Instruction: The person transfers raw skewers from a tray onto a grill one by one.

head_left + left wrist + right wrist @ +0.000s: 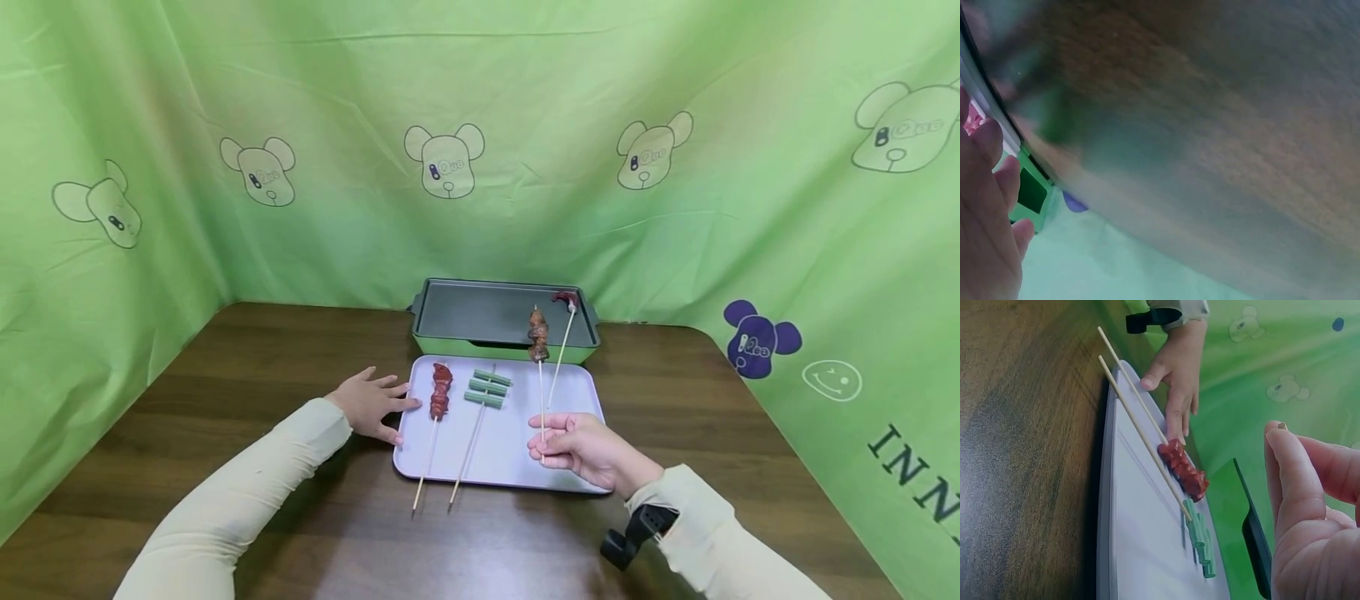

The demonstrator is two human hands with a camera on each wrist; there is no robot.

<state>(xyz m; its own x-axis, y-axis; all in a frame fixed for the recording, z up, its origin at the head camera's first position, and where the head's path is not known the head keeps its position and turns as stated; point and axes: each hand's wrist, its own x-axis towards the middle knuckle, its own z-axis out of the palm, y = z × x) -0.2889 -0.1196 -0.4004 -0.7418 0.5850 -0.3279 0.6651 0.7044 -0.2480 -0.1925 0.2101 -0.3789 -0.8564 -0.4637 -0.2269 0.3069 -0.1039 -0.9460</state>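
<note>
My right hand (581, 450) pinches the lower stick of a brown meat skewer (538, 335), held upright over the right side of the white tray (513, 450). In the right wrist view only the stick's end shows between thumb and finger. My left hand (371, 406) lies at the tray's left edge with fingers spread, thumb and fingertips on its rim. On the tray lie a red meat skewer (441, 392) and a green vegetable skewer (486, 390), their sticks jutting over the front edge. A skewer with a dark red piece (566, 300) has its tip on the grill pan (480, 312).
The grill pan sits on a green base (450, 346) right behind the tray. A brown wooden table (300, 350) carries everything. Green printed curtains (337, 233) stand around the back and sides. A black strap device (637, 533) is worn on the right wrist.
</note>
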